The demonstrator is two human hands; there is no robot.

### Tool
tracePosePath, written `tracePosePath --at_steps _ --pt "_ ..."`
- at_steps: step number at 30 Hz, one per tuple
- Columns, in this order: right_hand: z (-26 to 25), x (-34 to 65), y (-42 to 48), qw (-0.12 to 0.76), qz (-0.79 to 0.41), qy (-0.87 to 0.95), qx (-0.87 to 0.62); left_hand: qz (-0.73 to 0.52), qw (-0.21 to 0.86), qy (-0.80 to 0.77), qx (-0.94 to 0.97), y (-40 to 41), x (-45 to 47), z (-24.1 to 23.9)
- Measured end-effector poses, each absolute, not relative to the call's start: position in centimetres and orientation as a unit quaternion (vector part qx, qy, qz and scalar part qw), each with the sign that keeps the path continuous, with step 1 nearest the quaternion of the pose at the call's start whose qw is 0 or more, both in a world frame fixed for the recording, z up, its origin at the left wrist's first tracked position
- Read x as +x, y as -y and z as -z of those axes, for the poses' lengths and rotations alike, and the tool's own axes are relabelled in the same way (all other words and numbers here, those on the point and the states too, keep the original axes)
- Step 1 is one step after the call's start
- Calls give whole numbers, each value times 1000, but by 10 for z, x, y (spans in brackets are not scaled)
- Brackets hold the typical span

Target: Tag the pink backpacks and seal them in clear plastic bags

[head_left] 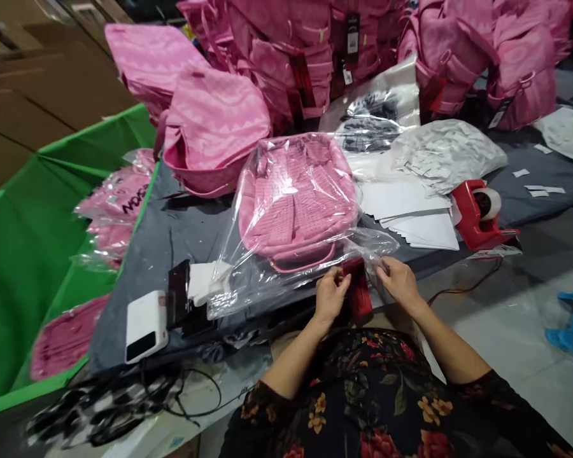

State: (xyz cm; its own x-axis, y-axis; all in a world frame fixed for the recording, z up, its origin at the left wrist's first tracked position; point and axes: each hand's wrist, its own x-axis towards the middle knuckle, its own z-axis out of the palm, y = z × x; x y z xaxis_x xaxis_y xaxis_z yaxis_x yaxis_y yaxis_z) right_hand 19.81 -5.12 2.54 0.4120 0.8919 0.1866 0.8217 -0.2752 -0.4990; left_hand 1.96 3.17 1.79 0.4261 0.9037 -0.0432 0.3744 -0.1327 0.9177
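Observation:
A pink backpack (pixel 298 197) lies strap side up inside a clear plastic bag (pixel 233 280) on the table, its loop handle toward me. The bag's loose mouth spreads along the near table edge. My left hand (pixel 331 294) is closed, thumb and fingers pinched at the upper part of a shiny dark red strip (pixel 359 289) that hangs over the table edge beside the bag's mouth. My right hand (pixel 397 280) is closed on the gathered right corner of the clear bag. Whether my left fingers also grip the bag film, I cannot tell.
Pink backpacks (pixel 219 121) are piled behind. To the right are white sheets (pixel 410 210), a bag of white slips (pixel 451 152) and a red tape dispenser (pixel 480 216). A white device (pixel 146 324) sits front left, beside a green-walled bin (pixel 23 191) with bagged pink items.

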Motion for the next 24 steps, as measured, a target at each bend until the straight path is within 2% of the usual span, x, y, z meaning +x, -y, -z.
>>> tracePosePath --at_steps 4,8,14,16,20,24 --pt "-33 191 79 241 34 575 -781 -282 440 -405 751 -18 25 -36" --pt "-31 178 95 229 38 607 -760 -244 383 -245 857 -16 28 -37" --pt "-7 177 109 211 22 632 -746 -210 82 -101 969 -56 30 -32" --pt "0 173 119 204 25 649 -732 -193 25 -3 981 -69 38 -42" --pt "14 162 141 191 30 678 -709 -59 -4 212 976 -82 61 -59" --pt "24 164 151 174 28 636 -752 11 1 267 964 -83 64 -56"
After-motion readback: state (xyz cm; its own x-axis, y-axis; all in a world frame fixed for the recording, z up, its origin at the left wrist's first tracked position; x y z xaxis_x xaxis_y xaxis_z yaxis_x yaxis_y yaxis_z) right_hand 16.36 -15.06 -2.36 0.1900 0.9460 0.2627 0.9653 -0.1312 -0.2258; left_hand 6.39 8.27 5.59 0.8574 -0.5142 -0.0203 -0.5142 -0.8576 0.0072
